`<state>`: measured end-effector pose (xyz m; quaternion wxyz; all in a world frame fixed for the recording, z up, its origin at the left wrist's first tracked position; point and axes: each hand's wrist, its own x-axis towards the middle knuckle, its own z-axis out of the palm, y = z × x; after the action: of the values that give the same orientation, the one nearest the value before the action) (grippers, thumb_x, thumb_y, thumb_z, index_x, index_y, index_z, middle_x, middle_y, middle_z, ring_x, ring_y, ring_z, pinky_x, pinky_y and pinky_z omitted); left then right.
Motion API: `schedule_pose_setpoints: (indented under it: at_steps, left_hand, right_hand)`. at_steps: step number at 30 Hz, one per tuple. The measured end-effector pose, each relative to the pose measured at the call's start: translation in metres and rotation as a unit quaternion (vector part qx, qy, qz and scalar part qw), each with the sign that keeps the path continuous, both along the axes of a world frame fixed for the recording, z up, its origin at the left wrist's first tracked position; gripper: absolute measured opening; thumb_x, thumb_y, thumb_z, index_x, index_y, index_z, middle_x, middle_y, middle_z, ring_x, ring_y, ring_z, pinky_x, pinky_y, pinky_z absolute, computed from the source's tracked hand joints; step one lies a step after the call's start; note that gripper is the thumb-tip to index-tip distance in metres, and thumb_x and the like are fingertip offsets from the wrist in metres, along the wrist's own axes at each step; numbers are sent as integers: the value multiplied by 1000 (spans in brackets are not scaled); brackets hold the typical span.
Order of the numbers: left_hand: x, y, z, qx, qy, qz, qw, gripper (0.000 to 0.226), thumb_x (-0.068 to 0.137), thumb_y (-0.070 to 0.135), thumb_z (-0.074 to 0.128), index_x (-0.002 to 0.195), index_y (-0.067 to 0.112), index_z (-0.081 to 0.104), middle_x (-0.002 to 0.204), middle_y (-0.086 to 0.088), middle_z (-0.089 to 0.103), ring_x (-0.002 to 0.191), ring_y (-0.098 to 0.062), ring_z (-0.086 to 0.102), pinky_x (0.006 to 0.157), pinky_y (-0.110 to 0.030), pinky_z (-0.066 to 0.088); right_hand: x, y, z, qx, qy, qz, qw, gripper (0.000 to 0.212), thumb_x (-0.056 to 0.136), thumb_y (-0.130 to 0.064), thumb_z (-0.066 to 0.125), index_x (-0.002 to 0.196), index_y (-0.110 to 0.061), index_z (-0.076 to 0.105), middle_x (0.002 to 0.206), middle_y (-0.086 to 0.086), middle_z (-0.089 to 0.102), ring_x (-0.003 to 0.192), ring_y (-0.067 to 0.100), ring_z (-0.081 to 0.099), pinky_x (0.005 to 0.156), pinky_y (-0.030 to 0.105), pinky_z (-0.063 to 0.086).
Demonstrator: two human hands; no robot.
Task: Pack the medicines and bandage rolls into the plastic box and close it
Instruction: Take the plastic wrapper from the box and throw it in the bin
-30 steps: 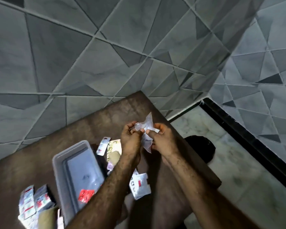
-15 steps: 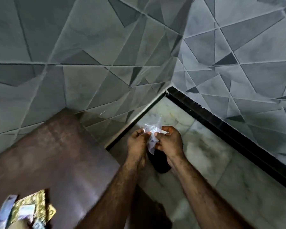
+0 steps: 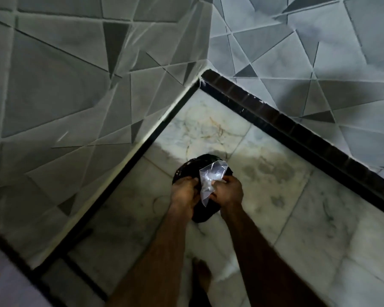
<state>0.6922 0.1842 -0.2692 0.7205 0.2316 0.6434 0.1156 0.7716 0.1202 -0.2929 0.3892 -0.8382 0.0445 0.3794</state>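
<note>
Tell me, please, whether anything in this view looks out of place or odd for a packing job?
Yes. Both hands, left hand and right hand, hold a crumpled clear plastic wrapper over a black bag on the marble floor. No box or medicines are in view.

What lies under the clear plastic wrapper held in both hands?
A black round object on the marble floor sits below the wrapper; hands hide its middle, so what it is cannot be told.

no readable text, labels, brands or numbers, clear plastic wrapper [image 3: 211,180] unmarked
</note>
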Motion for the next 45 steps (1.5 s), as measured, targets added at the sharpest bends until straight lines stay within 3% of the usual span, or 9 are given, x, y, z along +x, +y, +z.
schedule_pose_setpoints:
  at_steps: [8,11,16,20,23,28,35,39,45]
  left_hand:
    - [2,-1,-91,-56,28,-57,996,31,100,5,37,75,20,47,73,0,42,40,-2,49,48,-18,39]
    - [3,-3,-110,-61,32,-61,996,23,98,8,43,84,24,52,84,8,48,69,-3,48,64,-22,36]
    - [12,0,-131,-24,77,-152,985,25,101,9,41,80,14,55,87,0,52,90,-21,50,84,-33,43]
    - [11,3,-119,-3,77,-148,986,31,100,8,41,72,18,49,76,3,46,72,-12,47,67,-26,39]
    - [0,0,-101,6,21,-118,993,10,100,13,43,100,15,53,85,8,52,76,-6,50,67,-23,41]
    - [0,7,-77,57,20,-105,993,31,99,14,45,127,4,55,86,10,54,76,-1,49,85,-31,39]
    - [0,11,-5,112,1,-86,990,30,99,11,45,125,0,56,90,1,58,80,-13,55,80,-30,42]
    - [-6,13,52,154,-1,-56,986,18,96,4,48,94,6,66,83,-6,66,80,-21,64,69,-22,50]
    - [-46,5,153,213,10,-26,977,40,93,26,58,133,17,56,123,0,65,110,-14,62,93,-27,49]
  right_hand:
    - [20,5,-112,-83,25,15,996,28,82,-18,59,106,-7,66,108,18,69,99,36,64,76,31,48]
    - [18,13,-132,-77,32,13,996,31,90,-31,60,104,-5,67,107,16,70,98,34,65,74,29,47]
    - [19,14,-150,-102,39,48,993,33,87,-32,63,102,-3,69,108,17,69,103,35,63,80,29,45]
    - [12,10,-146,-98,36,73,992,31,87,-31,61,106,-8,69,108,14,68,105,32,61,83,27,41]
    - [10,12,-133,-77,26,86,993,28,87,-32,61,100,-8,70,99,13,71,96,31,63,85,33,47]
    - [10,25,-96,-44,0,92,995,28,89,-36,58,94,-11,71,96,11,72,92,29,64,78,29,44]
    - [-5,36,-20,23,-54,74,995,23,88,-34,62,100,-16,71,98,4,74,94,23,66,76,26,42]
    - [-22,38,42,83,-80,70,991,19,87,-30,63,99,-18,72,96,0,73,91,19,67,80,29,50]
    - [-55,36,138,179,-95,69,977,32,81,-35,66,108,-17,68,107,0,72,104,18,65,97,44,51]
